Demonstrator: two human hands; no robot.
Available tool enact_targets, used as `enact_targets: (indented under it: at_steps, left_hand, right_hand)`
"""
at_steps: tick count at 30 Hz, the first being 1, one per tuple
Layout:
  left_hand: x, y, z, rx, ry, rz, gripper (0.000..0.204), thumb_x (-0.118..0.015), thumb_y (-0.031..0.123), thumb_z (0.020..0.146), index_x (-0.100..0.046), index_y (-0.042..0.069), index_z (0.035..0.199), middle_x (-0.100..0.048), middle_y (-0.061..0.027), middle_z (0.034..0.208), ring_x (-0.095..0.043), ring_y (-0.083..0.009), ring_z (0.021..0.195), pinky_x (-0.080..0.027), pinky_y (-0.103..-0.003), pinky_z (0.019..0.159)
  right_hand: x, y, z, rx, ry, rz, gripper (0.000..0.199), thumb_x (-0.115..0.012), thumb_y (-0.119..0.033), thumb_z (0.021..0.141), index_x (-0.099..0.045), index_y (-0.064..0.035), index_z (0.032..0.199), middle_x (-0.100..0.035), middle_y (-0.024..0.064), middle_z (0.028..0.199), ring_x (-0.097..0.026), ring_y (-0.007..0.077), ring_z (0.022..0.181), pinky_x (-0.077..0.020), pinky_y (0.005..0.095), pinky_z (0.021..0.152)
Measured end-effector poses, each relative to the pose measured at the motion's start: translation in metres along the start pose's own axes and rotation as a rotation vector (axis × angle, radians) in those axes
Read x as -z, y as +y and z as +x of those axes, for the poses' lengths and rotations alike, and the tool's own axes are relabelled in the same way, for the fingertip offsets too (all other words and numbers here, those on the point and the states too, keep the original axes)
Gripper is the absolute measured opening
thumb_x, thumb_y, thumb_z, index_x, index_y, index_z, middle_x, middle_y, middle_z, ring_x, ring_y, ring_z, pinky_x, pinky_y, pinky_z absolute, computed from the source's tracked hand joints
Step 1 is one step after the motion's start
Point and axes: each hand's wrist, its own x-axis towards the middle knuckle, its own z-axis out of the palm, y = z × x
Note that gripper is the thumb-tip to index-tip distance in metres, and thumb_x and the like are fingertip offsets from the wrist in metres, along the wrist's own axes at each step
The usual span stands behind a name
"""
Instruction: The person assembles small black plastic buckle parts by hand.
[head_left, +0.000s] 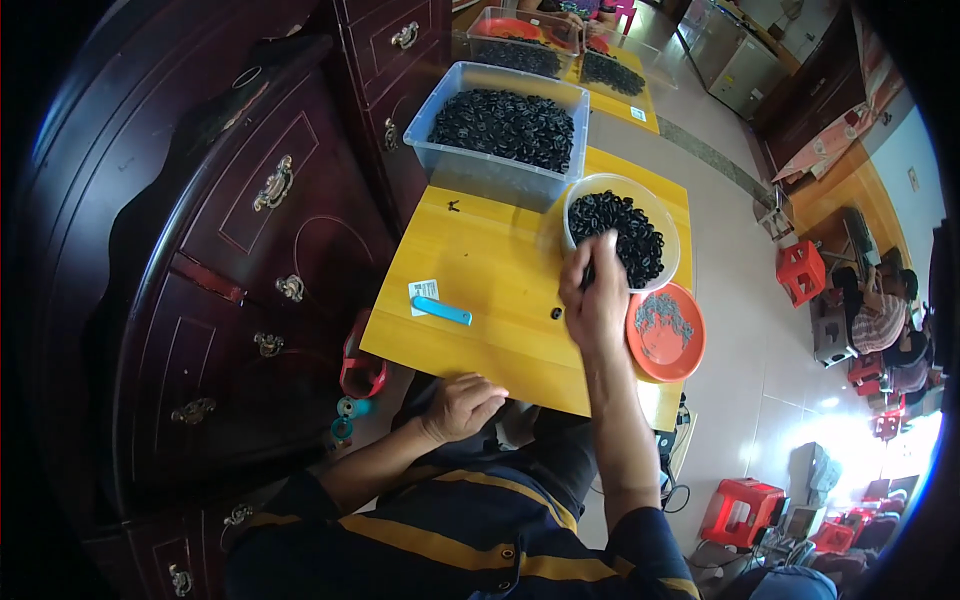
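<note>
The right hand (pixel 600 300) hangs over the near rim of the clear tub (pixel 671 225) of black rings (pixel 615 213), its blurred fingers bent; whether they pinch a ring I cannot tell. The tub at its twelve o'clock and orange-red dish (pixel 698 335) at four probably sit there for short reaches, while the left hand (pixel 465 408), at eight, idles with fingers curled together.
</note>
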Motion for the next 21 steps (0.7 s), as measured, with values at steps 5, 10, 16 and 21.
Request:
enact_targets:
  at_steps: [5,10,16,21]
  left_hand:
    - [-0.006,-0.005,0.003,0.055,0.012,-0.047,0.008,-0.069,0.01,0.091,-0.067,0.002,0.091,-0.067,-0.0117,0.079,-0.068,-0.0302,0.074,-0.052,-0.039,0.066]
    - [-0.005,-0.01,0.007,0.027,-0.087,-0.049,0.006,-0.068,0.007,0.092,-0.066,0.003,0.096,-0.068,-0.0109,0.084,-0.068,-0.0289,0.078,-0.051,-0.037,0.07]
    - [-0.006,-0.006,0.015,0.028,-0.075,-0.055,0.008,-0.07,0.009,0.09,-0.066,0.002,0.09,-0.067,-0.0105,0.077,-0.066,-0.0286,0.071,-0.052,-0.038,0.066]
    - [-0.001,-0.005,0.017,0.128,-0.085,-0.068,0.006,-0.068,0.006,0.09,-0.067,0.0,0.09,-0.068,-0.0117,0.077,-0.067,-0.028,0.07,-0.051,-0.035,0.063]
  right_hand:
    - [-0.045,-0.035,0.119,0.36,-0.066,-0.487,0.054,-0.039,-0.047,0.107,-0.056,-0.0075,0.075,-0.046,-0.0025,0.064,-0.04,0.0072,0.057,-0.0321,0.0242,0.053]
    - [-0.052,-0.024,0.216,0.616,-0.036,-1.016,0.058,-0.04,-0.05,0.106,-0.064,0.0019,0.117,-0.07,0.019,0.099,-0.066,0.0342,0.099,-0.0487,0.04,0.089]
    - [-0.004,-0.014,0.168,0.558,0.005,-0.982,0.049,-0.044,-0.043,0.104,-0.062,-0.0018,0.124,-0.069,0.0253,0.103,-0.066,0.0423,0.104,-0.0498,0.0443,0.091]
    - [0.037,0.006,0.068,0.459,0.025,-0.679,0.03,-0.051,-0.023,0.106,-0.067,0.0027,0.111,-0.071,0.0089,0.096,-0.066,0.0139,0.093,-0.0521,0.0299,0.084]
